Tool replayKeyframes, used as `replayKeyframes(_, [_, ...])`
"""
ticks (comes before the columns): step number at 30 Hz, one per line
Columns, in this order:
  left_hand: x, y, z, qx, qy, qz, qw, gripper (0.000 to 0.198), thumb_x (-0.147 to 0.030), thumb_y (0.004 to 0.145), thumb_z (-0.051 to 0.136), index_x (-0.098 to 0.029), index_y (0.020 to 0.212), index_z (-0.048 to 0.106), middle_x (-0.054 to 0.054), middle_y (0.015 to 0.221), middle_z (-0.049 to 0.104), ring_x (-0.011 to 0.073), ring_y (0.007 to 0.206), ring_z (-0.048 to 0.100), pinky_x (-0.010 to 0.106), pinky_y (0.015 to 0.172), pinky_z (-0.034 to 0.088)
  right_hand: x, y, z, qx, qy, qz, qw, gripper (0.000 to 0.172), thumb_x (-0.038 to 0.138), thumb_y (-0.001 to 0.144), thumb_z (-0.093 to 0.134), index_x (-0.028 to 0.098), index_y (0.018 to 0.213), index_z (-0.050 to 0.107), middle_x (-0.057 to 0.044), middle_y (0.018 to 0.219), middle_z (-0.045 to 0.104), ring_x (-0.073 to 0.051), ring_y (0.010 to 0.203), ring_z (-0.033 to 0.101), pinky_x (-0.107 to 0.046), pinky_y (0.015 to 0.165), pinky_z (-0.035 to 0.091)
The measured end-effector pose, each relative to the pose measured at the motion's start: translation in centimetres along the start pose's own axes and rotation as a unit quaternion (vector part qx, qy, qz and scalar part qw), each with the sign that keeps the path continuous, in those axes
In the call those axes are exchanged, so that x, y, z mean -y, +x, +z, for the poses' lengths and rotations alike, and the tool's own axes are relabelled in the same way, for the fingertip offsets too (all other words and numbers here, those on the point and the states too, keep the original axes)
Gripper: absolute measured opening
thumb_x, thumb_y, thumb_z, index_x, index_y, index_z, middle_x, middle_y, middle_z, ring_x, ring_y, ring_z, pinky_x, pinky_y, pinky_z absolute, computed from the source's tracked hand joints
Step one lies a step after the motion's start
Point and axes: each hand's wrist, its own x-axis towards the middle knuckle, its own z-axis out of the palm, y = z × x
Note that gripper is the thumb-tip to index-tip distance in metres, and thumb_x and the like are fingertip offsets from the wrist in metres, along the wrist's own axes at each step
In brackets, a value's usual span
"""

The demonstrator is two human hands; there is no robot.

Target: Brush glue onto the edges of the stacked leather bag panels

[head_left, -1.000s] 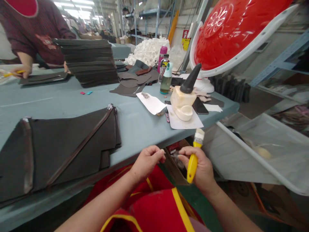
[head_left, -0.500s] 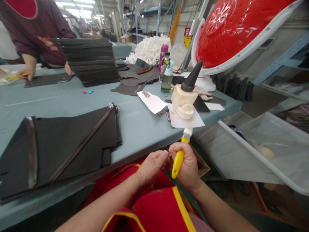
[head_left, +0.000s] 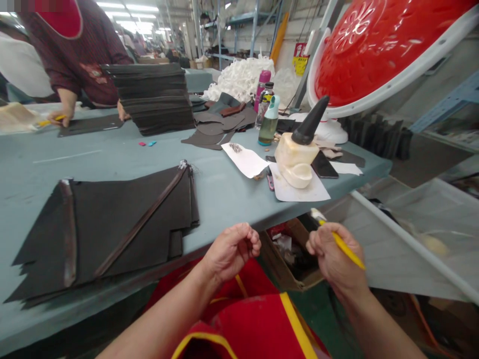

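At the grey-blue worktable [head_left: 123,172], my right hand [head_left: 335,257] grips the light, stiff yellow-handled flat brush [head_left: 350,254] by its handle; my left hand [head_left: 232,252] curls, apparently empty.

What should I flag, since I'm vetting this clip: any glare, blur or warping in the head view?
Head view: wide-angle warping bends the table edge; the ceiling lights blow out white; glare streaks the red plastic basin; the brush in the right hand looks soft.

brush [head_left: 350,252] partly hidden by hands [head_left: 331,254] | red basin [head_left: 355,55] cut off right
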Motion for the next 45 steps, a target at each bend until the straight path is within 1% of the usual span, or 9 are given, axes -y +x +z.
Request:
replayKeyframes(3, [-0.4, 0.2, -0.3, -0.031, 0.042, 0.013, 0.999, 0.022, -0.031, 0.074, 0.058, -0.013, 0.064, 0.050, 0.000, 0.065, 0.050, 0.0079, 0.057, 0.046, 0.021, 0.055, 0.036, 1.2, 0.5, 1.2, 0.050, 0.164, 0.098, 0.980, 0.039, 0.060, 0.078, 0.046, 0.022, 0.080, 0.053, 0.009, 0.039, 0.033, -0.009, 0.037, 0.031, -0.023, 0.040, 0.032])
replayKeyframes(7, [-1.4, 0.6, -0.4, -0.099, 0.124, 0.032, 0.987, 0.020, -0.028, 0.066, 0.064, -0.015, 0.069, 0.050, -0.001, 0.063, 0.052, 0.0065, 0.054, 0.046, 0.018, 0.052, 0.034, 1.3, 1.1, 1.8, 0.012, 0.193, 0.151, 0.969, 0.053, 0.068, 0.075, 0.038, 0.019, 0.082, 0.059, 0.006, 0.039, 0.038, -0.011, 0.038, 0.036, -0.025, 0.043, 0.035])
replayKeyframes(10, [-1.7, 0.7, 0.0, -0.152, 0.253, 0.058, 0.954, 0.017, -0.025, 0.064, 0.061, -0.014, 0.076, 0.054, -0.002, 0.060, 0.052, 0.0066, 0.052, 0.045, 0.018, 0.051, 0.033, 1.0, 1.3, 1.7, 0.005, 0.249, 0.208, 0.946, 0.046, 0.063, 0.075, 0.045, 0.019, 0.073, 0.058, 0.006, 0.038, 0.035, -0.010, 0.040, 0.038, -0.025, 0.045, 0.037])
replayKeyframes(12, [-1.6, 0.8, 0.4, -0.173, 0.353, 0.073, 0.917, 0.016, -0.025, 0.065, 0.058, -0.014, 0.075, 0.057, -0.002, 0.059, 0.053, 0.0076, 0.053, 0.045, 0.018, 0.050, 0.034, 1.0, 1.1, 1.7, 0.013, 0.280, 0.235, 0.931, 0.031, 0.051, 0.075, 0.057, 0.020, 0.072, 0.058, 0.007, 0.039, 0.034, -0.010, 0.043, 0.040, -0.024, 0.048, 0.038])
replayKeyframes(15, [-1.2, 0.9, 1.2, -0.178, 0.440, 0.083, 0.876, 0.012, -0.023, 0.065, 0.055, -0.014, 0.070, 0.060, 0.000, 0.060, 0.055, 0.0089, 0.054, 0.046, 0.019, 0.050, 0.036, 1.3, 0.7, 1.9, 0.034, 0.286, 0.221, 0.932, 0.014, 0.032, 0.074, 0.065, 0.020, 0.074, 0.058, 0.007, 0.042, 0.036, -0.009, 0.047, 0.045, -0.023, 0.052, 0.041])
replayKeyframes(18, [-0.9, 1.0, 1.8, -0.179, 0.467, 0.089, 0.862, 0.010, -0.019, 0.063, 0.053, -0.013, 0.067, 0.061, 0.000, 0.059, 0.057, 0.0093, 0.053, 0.048, 0.019, 0.050, 0.038, 1.6, 0.2, 2.1, 0.054, 0.264, 0.181, 0.946, 0.010, 0.028, 0.076, 0.063, 0.020, 0.074, 0.057, 0.007, 0.045, 0.037, -0.009, 0.048, 0.045, -0.023, 0.054, 0.041])
replayKeyframes(31, [-0.6, 1.4, 1.9, -0.220, 0.458, 0.068, 0.858, 0.008, -0.017, 0.059, 0.052, -0.013, 0.059, 0.059, 0.000, 0.052, 0.056, 0.0089, 0.048, 0.048, 0.018, 0.045, 0.036, 1.6, -0.9, 3.4, 0.090, 0.120, 0.068, 0.986, 0.013, 0.031, 0.074, 0.064, 0.020, 0.075, 0.057, 0.003, 0.056, 0.051, -0.012, 0.055, 0.049, -0.026, 0.055, 0.040])
replayKeyframes(39, [-0.5, 1.6, 1.6, -0.219, 0.479, 0.068, 0.847, 0.008, -0.017, 0.059, 0.049, -0.014, 0.055, 0.054, -0.002, 0.049, 0.051, 0.0080, 0.046, 0.044, 0.017, 0.042, 0.032, 1.4, -0.8, 3.3, 0.095, 0.110, 0.077, 0.986, 0.014, 0.031, 0.073, 0.064, 0.020, 0.077, 0.057, 0.003, 0.055, 0.050, -0.011, 0.055, 0.049, -0.024, 0.054, 0.039])
replayKeyframes(45, [-1.0, 1.5, 1.7, -0.209, 0.553, 0.109, 0.799, 0.011, -0.015, 0.060, 0.046, -0.015, 0.054, 0.056, -0.002, 0.051, 0.052, 0.0088, 0.048, 0.044, 0.019, 0.046, 0.033, 1.3, -0.7, 3.6, 0.050, 0.147, 0.132, 0.979, 0.019, 0.034, 0.071, 0.067, 0.018, 0.073, 0.058, 0.006, 0.046, 0.039, -0.009, 0.046, 0.043, -0.023, 0.048, 0.039])
